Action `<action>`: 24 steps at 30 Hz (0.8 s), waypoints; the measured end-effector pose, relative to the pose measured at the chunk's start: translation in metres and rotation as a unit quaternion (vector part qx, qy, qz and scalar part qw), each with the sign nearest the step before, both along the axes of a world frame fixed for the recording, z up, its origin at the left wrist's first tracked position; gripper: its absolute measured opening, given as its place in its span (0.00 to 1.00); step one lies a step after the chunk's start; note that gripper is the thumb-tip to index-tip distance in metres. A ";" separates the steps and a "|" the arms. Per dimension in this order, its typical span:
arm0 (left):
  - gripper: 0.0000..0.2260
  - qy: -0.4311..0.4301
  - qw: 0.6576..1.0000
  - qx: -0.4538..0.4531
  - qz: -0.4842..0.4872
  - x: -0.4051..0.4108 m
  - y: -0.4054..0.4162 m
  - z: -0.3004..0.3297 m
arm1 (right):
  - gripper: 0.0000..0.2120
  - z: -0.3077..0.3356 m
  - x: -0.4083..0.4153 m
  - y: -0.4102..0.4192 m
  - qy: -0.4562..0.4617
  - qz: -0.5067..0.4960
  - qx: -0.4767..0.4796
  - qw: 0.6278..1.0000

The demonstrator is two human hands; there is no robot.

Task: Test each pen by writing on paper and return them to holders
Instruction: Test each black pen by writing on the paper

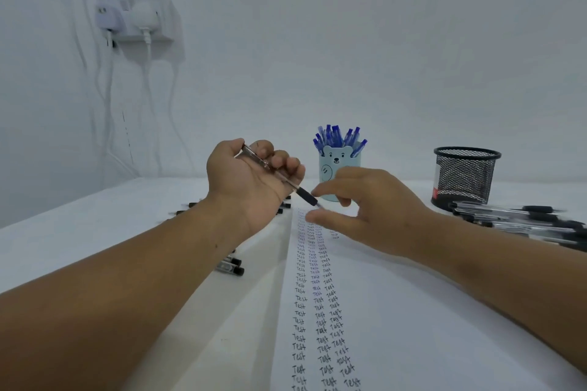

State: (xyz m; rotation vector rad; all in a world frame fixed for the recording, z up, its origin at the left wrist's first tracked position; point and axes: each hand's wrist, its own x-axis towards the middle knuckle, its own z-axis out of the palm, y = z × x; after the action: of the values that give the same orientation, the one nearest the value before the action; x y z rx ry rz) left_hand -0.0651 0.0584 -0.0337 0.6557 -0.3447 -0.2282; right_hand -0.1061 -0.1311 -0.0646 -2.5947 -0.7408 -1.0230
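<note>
I see the paper lying below both hands. My left hand, palm up, has its fingers curled round a clear pen whose black tip points right. My right hand hangs loosely spread, thumb and forefinger either side of that tip, gripping nothing.

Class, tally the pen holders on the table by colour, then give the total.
Pale blue bear-faced pen holder, full of blue pens: 1
Black wire-mesh pen holder: 1
Total: 2
</note>
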 end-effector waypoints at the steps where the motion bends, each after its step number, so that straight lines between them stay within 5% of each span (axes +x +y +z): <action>1: 0.19 -0.001 1.000 0.003 -0.007 -0.002 -0.003 0.000 | 0.21 0.000 0.001 0.001 -0.013 -0.002 -0.011 1.000; 8: 0.17 -0.061 0.991 0.108 -0.050 -0.005 -0.008 -0.002 | 0.05 0.002 0.003 -0.004 0.024 -0.040 0.008 0.999; 13: 0.16 -0.111 0.954 0.276 0.044 0.003 -0.005 -0.003 | 0.02 0.001 0.007 -0.013 0.069 -0.100 0.112 0.986; 15: 0.13 -0.191 0.876 0.430 0.110 0.005 0.001 -0.009 | 0.02 0.000 0.007 -0.016 0.127 -0.073 0.226 0.963; 17: 0.05 -0.347 0.689 0.617 0.154 0.011 0.010 -0.016 | 0.06 -0.001 0.006 -0.015 0.213 -0.017 0.349 0.912; 19: 0.02 -0.407 0.571 0.702 0.124 0.016 0.016 -0.018 | 0.13 -0.001 0.006 -0.012 0.270 0.012 0.413 0.870; 24: 0.08 -0.386 0.533 0.749 0.077 0.017 0.016 -0.017 | 0.22 0.000 0.007 -0.002 0.295 0.004 0.405 0.865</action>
State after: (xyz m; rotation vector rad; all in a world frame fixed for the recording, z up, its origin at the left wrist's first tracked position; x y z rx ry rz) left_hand -0.0479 0.0748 -0.0508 2.5736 -0.9493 0.0276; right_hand -0.0994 -0.1329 -0.0645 -1.9485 -0.1040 -0.3412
